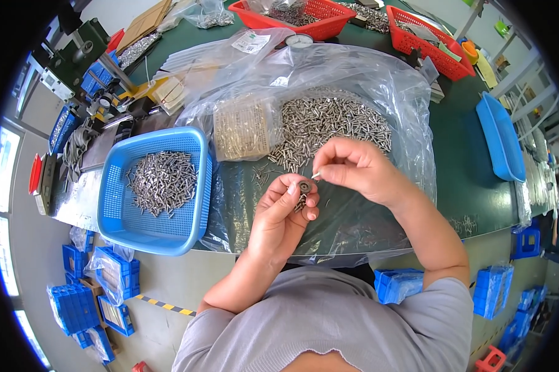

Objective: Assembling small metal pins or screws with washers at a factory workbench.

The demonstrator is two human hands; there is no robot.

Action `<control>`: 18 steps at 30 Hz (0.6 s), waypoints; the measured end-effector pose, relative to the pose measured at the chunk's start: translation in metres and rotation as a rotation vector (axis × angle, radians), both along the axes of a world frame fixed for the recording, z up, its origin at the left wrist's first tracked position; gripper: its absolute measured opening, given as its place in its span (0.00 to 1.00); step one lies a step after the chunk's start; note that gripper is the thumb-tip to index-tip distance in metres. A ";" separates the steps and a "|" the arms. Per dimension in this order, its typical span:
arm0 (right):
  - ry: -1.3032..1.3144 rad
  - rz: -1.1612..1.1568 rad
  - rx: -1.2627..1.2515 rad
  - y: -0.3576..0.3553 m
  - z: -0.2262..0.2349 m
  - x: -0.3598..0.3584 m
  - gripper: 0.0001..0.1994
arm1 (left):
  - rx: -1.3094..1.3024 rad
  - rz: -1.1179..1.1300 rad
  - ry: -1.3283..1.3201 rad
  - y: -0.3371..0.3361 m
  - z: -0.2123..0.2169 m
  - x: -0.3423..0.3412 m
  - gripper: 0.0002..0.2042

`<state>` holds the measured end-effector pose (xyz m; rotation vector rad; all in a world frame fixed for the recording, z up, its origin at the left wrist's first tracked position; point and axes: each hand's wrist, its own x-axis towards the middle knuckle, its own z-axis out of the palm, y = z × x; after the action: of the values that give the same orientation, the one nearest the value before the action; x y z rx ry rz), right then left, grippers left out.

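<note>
1. The left hand [282, 214] is raised over the surface [459, 186], its fingers [292, 189] clamped on a small dark ring [305, 185] held at the fingertips, with its open face turned up toward the camera.
2. A few more small metal parts [300, 203] sit bunched in the same hand, just below the ring, between thumb and curled fingers.
3. The right hand [354, 167] has its fingers [326, 170] pinched together on a thin pin [315, 176]; its long axis runs from the right fingertips down-left, with the free tip pointing at the ring, just beside it.
4. Just beyond both hands lies a clear bag [354, 74], spread flat, with a heap of silver pins [329, 127] on it.
5. Left of that heap, beyond the left fingers, is a square clear packet [242, 130] of finer pale parts.
6. Farther beyond, a second clear bag carries a small white rectangular label [252, 42] with green print.
7. Well left of the left fingers stands a blue basket [121, 211] holding a pile of silver pieces [161, 183].
8. Two red baskets [329, 25] stand at the far edge, and a blue tray [500, 139] lies well right of the right hand.
</note>
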<state>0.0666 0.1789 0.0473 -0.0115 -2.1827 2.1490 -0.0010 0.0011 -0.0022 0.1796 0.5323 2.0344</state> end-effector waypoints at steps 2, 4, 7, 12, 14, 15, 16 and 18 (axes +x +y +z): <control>-0.023 0.054 -0.078 -0.006 -0.007 -0.003 0.03 | 0.004 0.002 0.005 0.000 -0.001 -0.001 0.07; -0.028 0.043 0.011 -0.009 -0.006 -0.005 0.04 | -0.005 0.003 0.010 0.000 -0.003 -0.002 0.07; -0.048 0.022 0.007 -0.011 -0.003 -0.006 0.04 | -0.024 0.010 0.011 0.001 -0.002 -0.003 0.06; 0.159 -0.025 0.349 -0.006 -0.006 0.002 0.03 | -0.081 0.012 0.083 0.006 0.002 0.003 0.08; 0.232 -0.013 0.350 -0.011 -0.008 -0.004 0.04 | -0.097 0.034 0.121 -0.001 -0.005 -0.001 0.11; 0.252 -0.024 0.364 -0.012 -0.010 -0.004 0.05 | -0.089 0.063 0.139 -0.001 -0.008 0.000 0.13; 0.253 -0.028 0.323 -0.012 -0.015 -0.004 0.05 | -0.080 0.072 0.111 -0.002 -0.013 0.000 0.14; 0.340 -0.037 0.330 -0.014 -0.028 -0.010 0.05 | -0.010 0.018 0.153 -0.005 -0.019 -0.005 0.20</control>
<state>0.0570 0.1647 0.0196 0.3062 -2.2707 1.6040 -0.0064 -0.0034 -0.0215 0.3275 0.6417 2.0459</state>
